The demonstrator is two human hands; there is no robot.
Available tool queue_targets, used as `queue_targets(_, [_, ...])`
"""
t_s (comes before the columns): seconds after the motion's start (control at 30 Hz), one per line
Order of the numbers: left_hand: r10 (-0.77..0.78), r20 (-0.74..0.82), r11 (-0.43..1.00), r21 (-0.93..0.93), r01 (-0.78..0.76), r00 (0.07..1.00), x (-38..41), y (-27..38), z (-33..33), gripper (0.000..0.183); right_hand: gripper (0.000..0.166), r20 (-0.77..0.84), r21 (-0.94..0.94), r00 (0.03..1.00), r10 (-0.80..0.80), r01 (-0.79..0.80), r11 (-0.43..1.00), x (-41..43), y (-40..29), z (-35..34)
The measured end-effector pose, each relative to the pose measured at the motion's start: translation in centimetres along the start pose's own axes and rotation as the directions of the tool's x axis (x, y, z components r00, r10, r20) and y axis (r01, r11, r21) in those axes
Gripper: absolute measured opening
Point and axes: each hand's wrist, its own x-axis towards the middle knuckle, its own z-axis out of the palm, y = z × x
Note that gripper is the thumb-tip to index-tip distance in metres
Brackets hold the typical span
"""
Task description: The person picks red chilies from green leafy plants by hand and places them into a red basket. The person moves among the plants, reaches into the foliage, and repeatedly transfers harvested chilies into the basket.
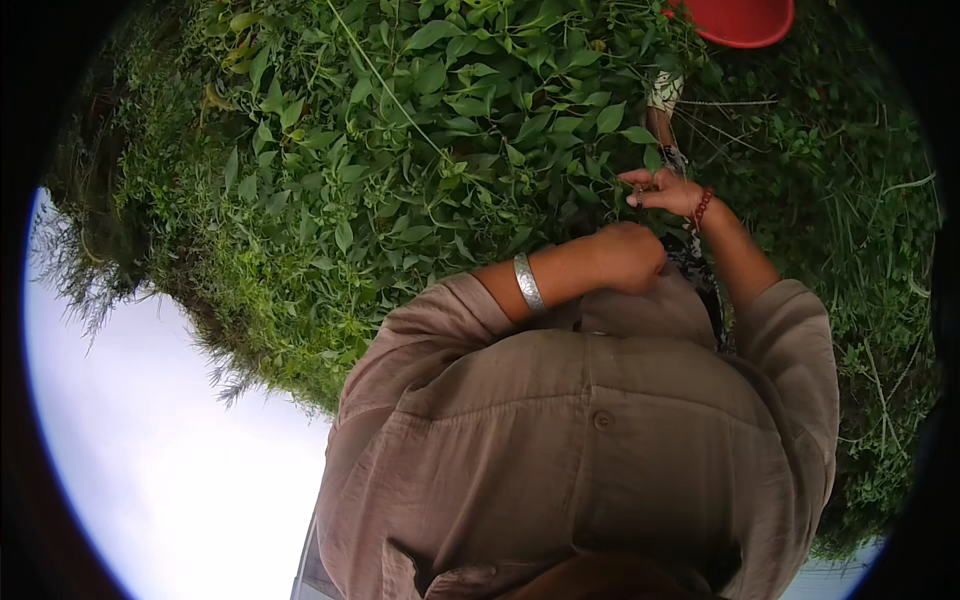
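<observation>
My left hand (631,256), with a silver cuff bracelet (529,283) on its wrist, is curled into a fist before my waist. Its fingers and palm are turned away, so anything inside is hidden. Farther forward, my right hand (670,192) reaches left to the edge of leafy green plants (450,135), probably pepper plants. Thumb and forefinger are apart, with a thin dark stem-like bit between them and a leaf in front of the hand. A red bead bracelet (703,208) circles the right wrist.
A red plastic basin (742,19) is at the top right, partly cut off. Below it, my foot in a pale patterned shoe (666,94) stands among the plants. Yellow and red pods (241,54) hang at the upper left. Grass and dry stalks (877,382) lie to the right.
</observation>
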Motion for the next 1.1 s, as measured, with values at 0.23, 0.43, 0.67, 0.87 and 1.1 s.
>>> queue_targets(0.23, [-0.014, -0.683, 0.894, 0.319, 0.315, 0.730, -1.6, -4.6, 6.4, 0.045, 0.043, -0.100, 0.111, 0.994, -0.049, 0.060, 0.992, 0.9, -13.3, 3.3])
queue_targets(0.43, [-0.143, -0.738, 0.642, 0.438, 0.629, 0.660, -5.0, -8.9, 0.6, 0.035, 0.049, -0.140, 0.031, 0.988, -0.069, 0.074, 0.997, 4.8, -18.9, 7.1])
queue_targets(0.67, [-0.104, -0.850, 0.620, 0.351, 0.702, 0.517, -12.4, -11.2, -0.4, 0.040, 0.026, -0.259, 0.416, 0.924, -0.281, 0.369, 0.831, 3.7, -14.5, 4.3])
queue_targets(0.87, [-0.074, -0.929, 0.710, 0.206, 0.674, 0.363, -12.6, -11.8, -0.2, 0.045, 0.025, -0.667, -0.122, 0.714, -0.211, 0.175, 0.977, 10.8, -5.4, 3.2])
queue_targets(1.1, [-0.076, -0.938, 0.738, 0.175, 0.652, 0.338, -12.5, -11.7, -0.1, 0.047, 0.041, -0.495, -0.736, 0.678, -0.544, 0.005, 0.677, 14.8, -10.5, 6.7])
